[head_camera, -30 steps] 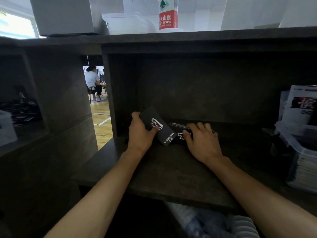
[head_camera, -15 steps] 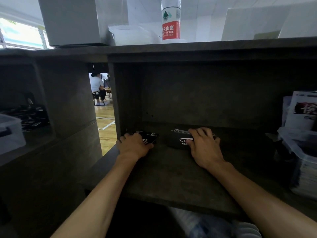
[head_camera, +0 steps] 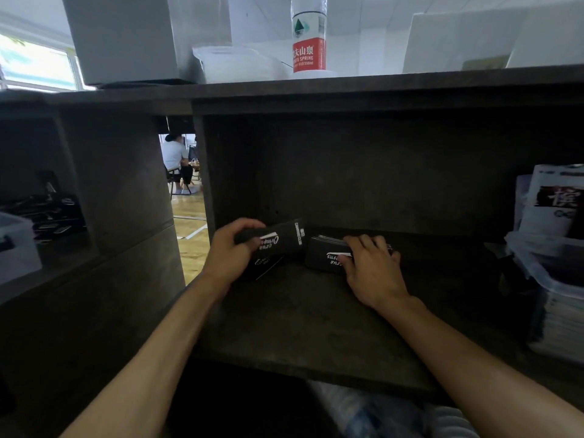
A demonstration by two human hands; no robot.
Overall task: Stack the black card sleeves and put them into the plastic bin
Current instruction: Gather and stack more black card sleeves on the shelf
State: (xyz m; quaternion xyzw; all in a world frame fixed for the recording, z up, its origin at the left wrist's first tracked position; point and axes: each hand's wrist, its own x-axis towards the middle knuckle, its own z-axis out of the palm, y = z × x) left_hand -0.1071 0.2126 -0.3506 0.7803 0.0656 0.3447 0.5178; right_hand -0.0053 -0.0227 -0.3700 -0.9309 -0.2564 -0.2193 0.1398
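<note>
My left hand [head_camera: 230,251] grips a black card sleeve [head_camera: 281,237] with white lettering, lifted off the shelf and pointing right toward the stack. Under it another black sleeve [head_camera: 267,267] lies flat on the dark shelf [head_camera: 300,327]. My right hand [head_camera: 371,263] rests on a stack of black sleeves [head_camera: 325,256], fingers curled over its top and thumb at its front edge. A clear plastic bin [head_camera: 537,273] stands at the right end of the shelf.
White printed booklets [head_camera: 556,200] stand in the plastic bin. A water bottle [head_camera: 308,36], a clear tub and a white box sit on the top board. The left compartment holds dark clutter and a white container [head_camera: 15,245]. A seated person shows through the gap.
My left hand put its palm down on the shelf at the left, then rose holding a black sleeve. My right hand stayed on the stack.
</note>
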